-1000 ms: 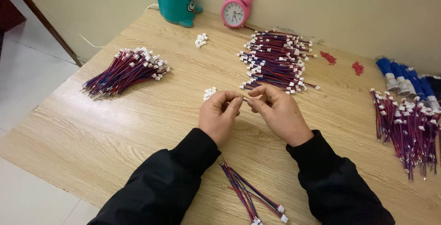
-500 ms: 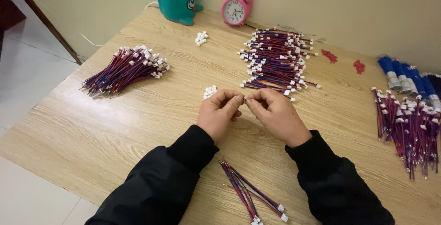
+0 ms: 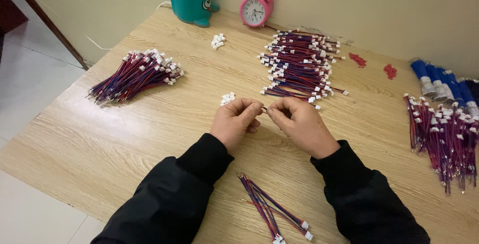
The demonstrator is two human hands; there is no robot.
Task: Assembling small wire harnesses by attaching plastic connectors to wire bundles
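hands: left hand (image 3: 235, 121) and right hand (image 3: 299, 124) pinch one small wire end (image 3: 264, 108) together, frame centre | done: few finished leads (image 3: 272, 209) bottom centre | left: big wire pile (image 3: 299, 64) upper centre, loose connectors (image 3: 227, 98) beside left hand

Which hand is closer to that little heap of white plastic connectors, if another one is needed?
Probably the left hand. The small heap of white plastic connectors lies just beyond its knuckles, while the right hand sits farther away, nearer the big pile of red-and-blue wires.
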